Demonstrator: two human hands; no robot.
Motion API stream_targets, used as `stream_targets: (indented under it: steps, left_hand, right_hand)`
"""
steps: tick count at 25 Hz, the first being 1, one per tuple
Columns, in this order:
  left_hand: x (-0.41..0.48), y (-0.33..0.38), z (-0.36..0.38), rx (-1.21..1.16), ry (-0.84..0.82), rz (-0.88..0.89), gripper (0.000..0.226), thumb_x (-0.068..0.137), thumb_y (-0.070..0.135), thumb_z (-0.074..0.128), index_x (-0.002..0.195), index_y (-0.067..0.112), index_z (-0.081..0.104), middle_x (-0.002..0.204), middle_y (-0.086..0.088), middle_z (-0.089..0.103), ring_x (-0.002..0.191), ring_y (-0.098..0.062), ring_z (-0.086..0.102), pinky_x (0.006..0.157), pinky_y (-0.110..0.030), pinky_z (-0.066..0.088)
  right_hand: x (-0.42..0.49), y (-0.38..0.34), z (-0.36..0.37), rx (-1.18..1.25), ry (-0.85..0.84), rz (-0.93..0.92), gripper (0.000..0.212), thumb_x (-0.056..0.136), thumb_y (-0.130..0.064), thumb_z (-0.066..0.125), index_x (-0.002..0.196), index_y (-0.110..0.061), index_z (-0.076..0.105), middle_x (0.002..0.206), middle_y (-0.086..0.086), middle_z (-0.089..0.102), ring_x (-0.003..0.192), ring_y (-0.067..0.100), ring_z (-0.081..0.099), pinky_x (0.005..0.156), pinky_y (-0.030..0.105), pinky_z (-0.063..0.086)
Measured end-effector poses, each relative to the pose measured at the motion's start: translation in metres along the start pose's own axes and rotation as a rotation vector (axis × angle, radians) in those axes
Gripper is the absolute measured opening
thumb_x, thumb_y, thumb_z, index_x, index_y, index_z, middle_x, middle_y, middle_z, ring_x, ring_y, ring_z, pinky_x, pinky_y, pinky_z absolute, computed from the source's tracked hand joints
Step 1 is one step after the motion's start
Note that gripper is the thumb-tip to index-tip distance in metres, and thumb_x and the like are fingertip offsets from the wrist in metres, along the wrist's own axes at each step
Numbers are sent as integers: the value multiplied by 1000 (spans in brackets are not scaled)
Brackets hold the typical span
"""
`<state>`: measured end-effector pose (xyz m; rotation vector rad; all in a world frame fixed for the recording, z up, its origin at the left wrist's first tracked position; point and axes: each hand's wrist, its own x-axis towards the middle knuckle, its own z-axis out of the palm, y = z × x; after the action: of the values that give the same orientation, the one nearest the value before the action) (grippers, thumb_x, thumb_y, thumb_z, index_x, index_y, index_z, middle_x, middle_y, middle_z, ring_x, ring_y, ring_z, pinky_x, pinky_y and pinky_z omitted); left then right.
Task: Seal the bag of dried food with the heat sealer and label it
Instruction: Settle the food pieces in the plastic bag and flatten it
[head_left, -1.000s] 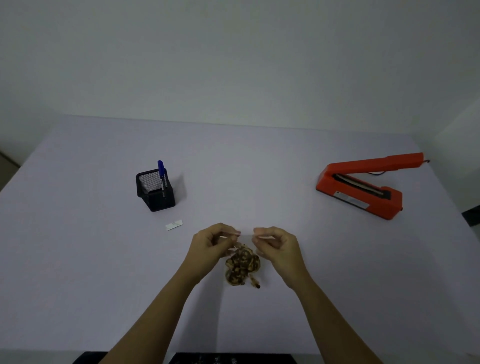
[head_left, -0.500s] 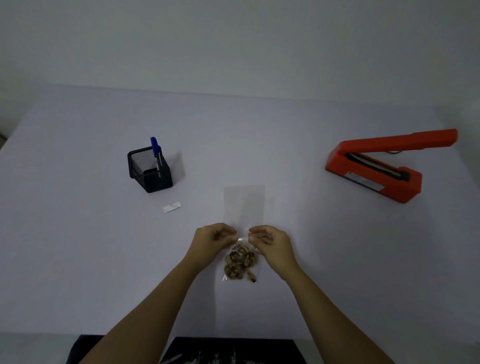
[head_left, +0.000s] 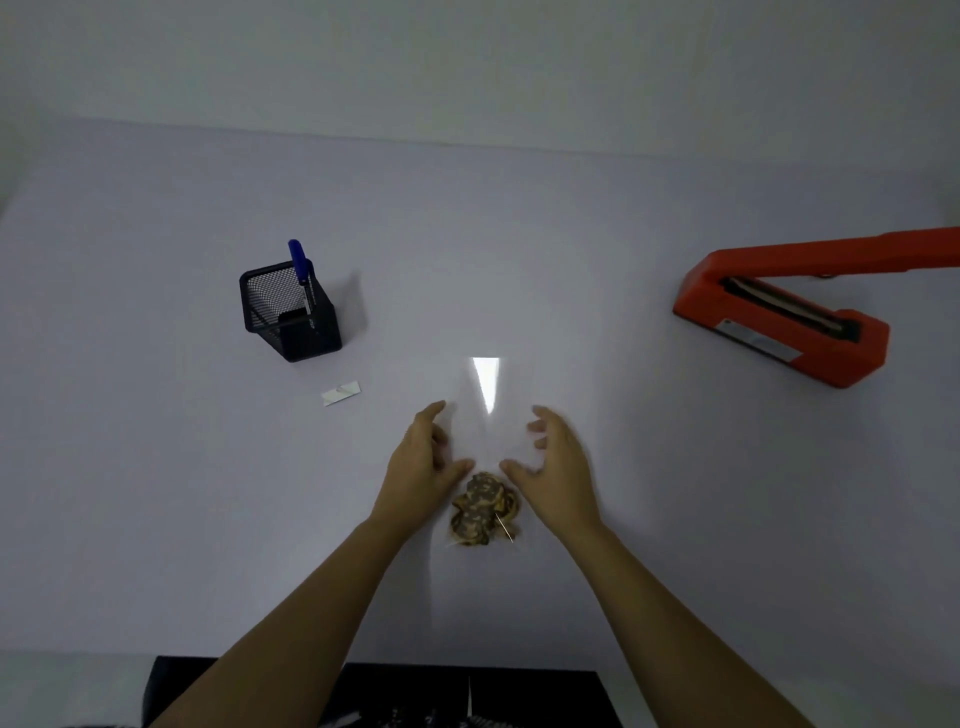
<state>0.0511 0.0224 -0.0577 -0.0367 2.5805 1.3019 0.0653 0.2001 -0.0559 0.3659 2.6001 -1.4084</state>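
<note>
Clear plastic catches the light in the middle of my view: the bag (head_left: 488, 415) lies flat on the pale table (head_left: 156, 493), its long empty end pointing away from me with a bright glare streak across it. The dried food (head_left: 480, 512), brown and speckled, is bunched at the end nearest me, between the two wrists.

My left hand (head_left: 423, 467) sits at the bag's left edge, fingers loosely spread and gripping nothing. My right hand (head_left: 556, 473) mirrors it on the right edge, fingers also relaxed and apart. Both thumbs point inward just above the food. I cannot tell whether the fingertips actually press the plastic or float just over it.

Far right, well apart from the bag, the orange heat sealer (head_left: 779, 322) stands with its arm raised off the base. A pale sticker (head_left: 758, 340) runs along its front face, but the print on it is too small for me to read.

To the left, a small white label (head_left: 341, 393) lies flat on the table; I can make out no writing on it. Just behind it is a black mesh pen holder (head_left: 291, 317) with a blue-capped pen (head_left: 300, 270) standing in it; markings on the barrel are illegible.
</note>
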Motion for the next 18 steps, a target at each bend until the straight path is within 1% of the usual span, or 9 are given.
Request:
stream_targets:
  steps: [1, 2, 4, 5, 6, 8, 11, 14, 18]
  left_hand:
    - [1, -1, 0, 45, 24, 27, 58, 76, 17, 75, 125, 13, 44, 98, 3, 47, 81, -9, 49, 65, -9, 39]
    - [2, -3, 0, 96, 30, 95, 46, 76, 16, 75, 115, 10, 51, 100, 3, 45, 83, -10, 47, 66, -10, 38]
    - [6, -5, 1, 187, -45, 271, 19, 79, 12, 71, 93, 5, 61, 91, -2, 50, 80, -14, 49, 67, -18, 38]
    - [7, -6, 1, 232, -100, 338, 9, 80, 9, 69, 86, 4, 64, 86, -6, 54, 77, -17, 51, 68, -22, 39]
    - [10, -8, 1, 273, -143, 379, 5, 80, 8, 67, 83, 4, 67, 84, -9, 58, 77, -21, 54, 69, -25, 39]
    - [15, -8, -1, 338, -195, 404, 7, 82, 8, 65, 85, 4, 70, 86, -12, 62, 80, -26, 58, 73, -25, 41]
    - [18, -6, -1, 388, -236, 426, 10, 84, 7, 64, 91, 4, 71, 90, -13, 64, 83, -26, 60, 75, -24, 42]
    - [21, -2, 1, 400, -244, 394, 16, 85, 7, 61, 98, 4, 69, 97, -13, 63, 85, -26, 60, 76, -23, 42]
    - [27, 3, 3, 433, -260, 313, 24, 83, 10, 62, 106, 4, 65, 105, -14, 57, 93, -28, 55, 81, -22, 38]
  right_hand:
    - [0, 0, -1, -49, 25, -34, 60, 71, -13, 76, 123, -14, 46, 106, -5, 48, 96, 10, 48, 80, 21, 40]
    - [1, 0, -1, -105, 26, -94, 55, 73, -13, 74, 121, -13, 47, 105, -4, 47, 96, 11, 45, 81, 22, 39]
    - [2, 0, -1, -218, -67, -265, 30, 79, -7, 65, 107, -12, 56, 95, -2, 55, 92, 14, 48, 81, 30, 45]
    - [3, -1, 0, -269, -129, -341, 20, 81, -3, 61, 99, -11, 61, 90, 1, 61, 89, 17, 52, 79, 36, 48]
    - [5, 0, 0, -308, -178, -391, 17, 82, -1, 58, 94, -10, 65, 88, 4, 64, 87, 20, 55, 78, 39, 49]
    - [11, 0, -1, -346, -233, -412, 17, 82, -1, 57, 91, -8, 70, 89, 7, 67, 86, 22, 59, 78, 35, 50]
    - [15, 0, -3, -342, -235, -408, 17, 82, -1, 59, 92, -6, 72, 91, 9, 67, 86, 22, 61, 76, 26, 46]
    - [16, -2, 0, -318, -219, -370, 18, 82, -1, 59, 93, -5, 71, 92, 10, 67, 86, 23, 62, 77, 28, 48]
    - [20, -2, 3, -327, -204, -318, 24, 79, -2, 59, 101, -5, 66, 102, 9, 63, 96, 22, 58, 84, 24, 43]
